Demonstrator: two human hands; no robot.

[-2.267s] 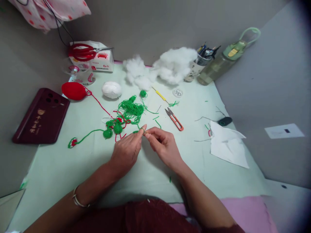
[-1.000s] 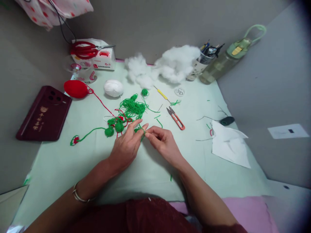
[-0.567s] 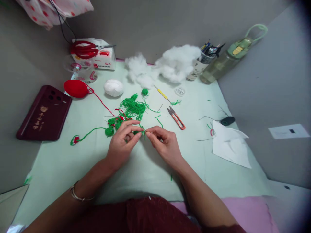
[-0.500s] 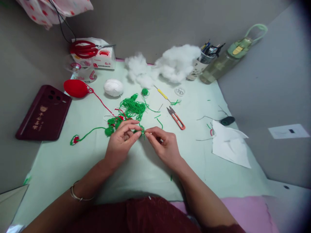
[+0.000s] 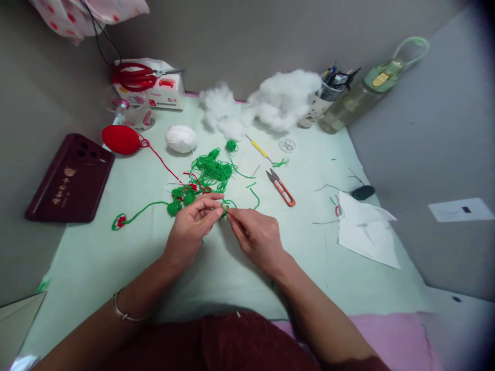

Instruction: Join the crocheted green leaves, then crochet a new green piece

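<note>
My left hand (image 5: 191, 226) and my right hand (image 5: 253, 234) meet fingertip to fingertip over the pale green mat (image 5: 116, 257). Both pinch a thin green yarn strand (image 5: 228, 205) that runs back to a tangled green yarn pile (image 5: 211, 170). Small green crocheted pieces (image 5: 180, 201) lie just left of my left hand, with a green strand leading to a tiny red and green piece (image 5: 118, 222). What my right fingers hold besides the strand is too small to tell.
Orange thread snips (image 5: 281, 188) and a yellow-handled hook (image 5: 258, 148) lie right of the yarn. Red yarn ball (image 5: 120, 139), white ball (image 5: 181, 138), stuffing (image 5: 270, 105), phone (image 5: 69, 178), red scissors on a box (image 5: 133, 77), pen cup (image 5: 323, 100), bottle (image 5: 359, 95), white paper (image 5: 363, 229).
My left fingers, spread a second ago, have curled in to pinch the strand. My right hand has shifted slightly left and nearer, and the green strand now loops out above the fingertips.
</note>
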